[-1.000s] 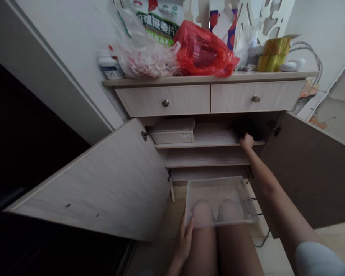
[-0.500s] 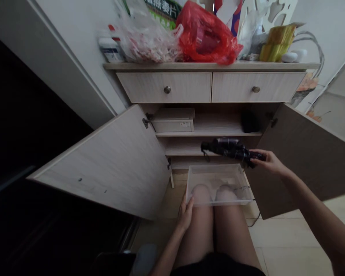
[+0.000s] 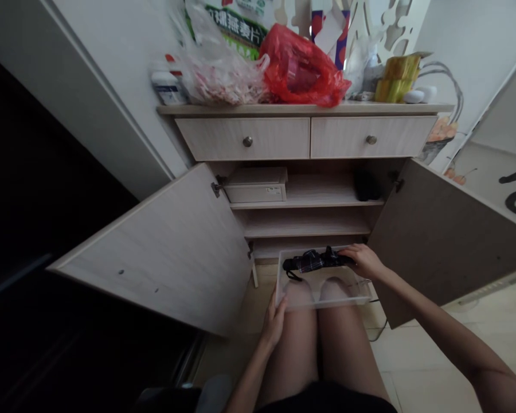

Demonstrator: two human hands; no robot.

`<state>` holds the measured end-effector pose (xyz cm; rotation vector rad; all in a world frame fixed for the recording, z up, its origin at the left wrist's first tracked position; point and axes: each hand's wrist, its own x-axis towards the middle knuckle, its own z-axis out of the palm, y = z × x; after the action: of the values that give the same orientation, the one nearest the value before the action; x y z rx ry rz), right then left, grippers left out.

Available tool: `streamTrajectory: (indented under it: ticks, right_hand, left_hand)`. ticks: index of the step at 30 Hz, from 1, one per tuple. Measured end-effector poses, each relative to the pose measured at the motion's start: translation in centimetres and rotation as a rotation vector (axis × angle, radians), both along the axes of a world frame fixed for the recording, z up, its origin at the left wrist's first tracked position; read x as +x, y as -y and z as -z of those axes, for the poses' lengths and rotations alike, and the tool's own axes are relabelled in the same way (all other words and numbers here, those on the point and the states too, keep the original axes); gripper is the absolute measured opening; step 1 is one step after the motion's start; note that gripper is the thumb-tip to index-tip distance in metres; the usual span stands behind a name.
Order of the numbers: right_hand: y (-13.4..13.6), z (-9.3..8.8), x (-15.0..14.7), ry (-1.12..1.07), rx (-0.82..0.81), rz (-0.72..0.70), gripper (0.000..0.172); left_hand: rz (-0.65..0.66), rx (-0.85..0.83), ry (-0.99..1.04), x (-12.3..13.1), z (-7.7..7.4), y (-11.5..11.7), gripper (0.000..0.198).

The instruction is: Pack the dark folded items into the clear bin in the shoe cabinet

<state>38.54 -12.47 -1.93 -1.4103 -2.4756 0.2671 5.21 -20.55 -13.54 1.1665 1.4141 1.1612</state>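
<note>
A folded umbrella (image 3: pixel 313 261) with dark plaid fabric and a small loop of strap at its left end sits over the far part of a clear plastic tray (image 3: pixel 322 302); whether it rests on the tray's floor, I cannot tell. The right hand (image 3: pixel 363 260) is closed around the umbrella's right end, its fingers curled over the tray's far edge. The left hand (image 3: pixel 274 324) grips the near left corner of the tray, with the fingers up along its side. The tray lies on the person's knees (image 3: pixel 298 292), which show through its base. Ahead stands a pale wood-grain cabinet with both lower doors swung open: the left door (image 3: pixel 155 252) and the right door (image 3: pixel 430 241). On its upper shelf (image 3: pixel 309 203) sit a cream box (image 3: pixel 255 186) and a dark object (image 3: pixel 367 184), and a lower shelf (image 3: pixel 305 232) runs beneath. Two drawers with round metal knobs, the left drawer (image 3: pixel 243 140) and the right drawer (image 3: pixel 372 139), sit above. On the cabinet top are a red plastic bag (image 3: pixel 298 69), a clear bag with red contents (image 3: pixel 219 74), a white bottle (image 3: pixel 167 89) and yellow-green packages (image 3: pixel 393 80).
</note>
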Motion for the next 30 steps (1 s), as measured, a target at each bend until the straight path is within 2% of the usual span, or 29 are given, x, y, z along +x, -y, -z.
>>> streamTrajectory:
  ticks: [3, 6, 9, 12, 14, 17, 21, 25, 28, 30]
  right_hand:
    - [-0.4, -0.4, -1.1, 0.247, 0.007, 0.048, 0.027]
    - [-0.6, -0.2, -2.0, 0.363, -0.023, 0.062, 0.026]
    - [-1.1, -0.3, -2.3, 0.398, -0.039, 0.04, 0.03]
    - [-3.0, -1.7, -1.5, 0.305, -0.031, 0.05, 0.03]
    - [-5.6, -3.4, -0.3, 0.179, 0.016, 0.245, 0.027]
    - [-10.8, -5.5, 2.0, 0.065, 0.1, 0.649, 0.038]
    - [-17.7, -6.1, 4.7, 0.079, 0.096, 0.936, 0.048]
    - [-21.8, -4.8, 5.4, 0.041, 0.025, 1.055, 0.051]
    - [-23.0, -3.8, 4.9, -0.022, 0.017, 1.087, 0.04]
    - [-23.3, -3.3, 4.7, -0.093, 0.037, 1.082, 0.042]
  left_hand:
    - [-0.011, -0.036, 0.01, -0.1, 0.0, 0.1, 0.076]
    - [-0.027, -0.055, 0.011, -0.1, -0.3, 0.2, 0.074]
    - [-0.034, -0.059, 0.011, -0.2, -0.5, 0.1, 0.078]
    - [-0.023, -0.082, 0.015, -0.4, -0.5, 0.0, 0.081]
    - [-0.021, -0.093, 0.005, -0.6, -0.2, -0.1, 0.078]
    - [-0.045, -0.095, -0.008, -0.8, 0.2, -0.1, 0.076]
    - [-0.041, -0.109, -0.025, -1.1, 0.5, -0.2, 0.073]
    - [-0.056, -0.115, -0.036, -1.3, 1.0, -0.1, 0.069]
    - [-0.096, -0.12, -0.036, -1.4, 1.3, -0.2, 0.068]
    - [-0.104, -0.125, -0.029, -1.5, 1.4, -0.2, 0.069]
